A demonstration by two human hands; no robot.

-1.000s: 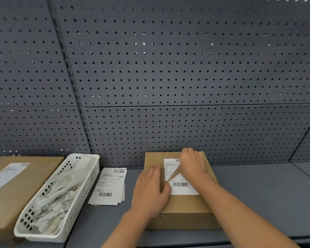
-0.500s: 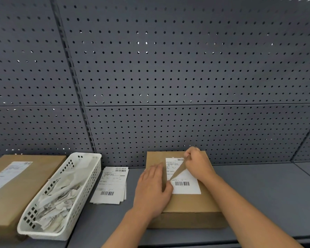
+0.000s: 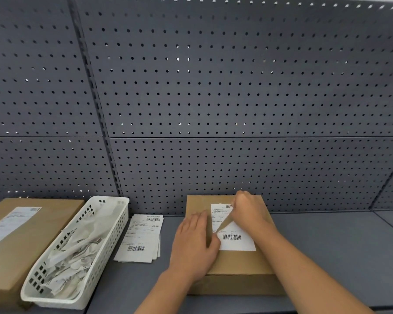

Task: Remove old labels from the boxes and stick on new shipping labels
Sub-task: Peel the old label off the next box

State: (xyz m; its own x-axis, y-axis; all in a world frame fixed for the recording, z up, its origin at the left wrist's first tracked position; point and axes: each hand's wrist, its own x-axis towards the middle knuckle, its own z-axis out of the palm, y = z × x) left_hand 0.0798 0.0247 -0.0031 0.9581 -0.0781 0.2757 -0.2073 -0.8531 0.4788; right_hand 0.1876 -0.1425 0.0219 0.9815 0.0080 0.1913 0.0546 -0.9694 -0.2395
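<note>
Old label [image 3: 237, 245] atop cardboard box [image 3: 238, 264] on grey shelf [image 3: 331, 250] | left hand [image 3: 194, 243] flat, fingers straight, pressing box down | right hand [image 3: 250, 214] pinches label's lifted flap | thin paper, likely tear-prone; best gripped at that peeled edge.

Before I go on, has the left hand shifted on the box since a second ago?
No. The left hand still presses flat on the cardboard box, with its thumb at the left edge of the shipping label, just as before.
</note>
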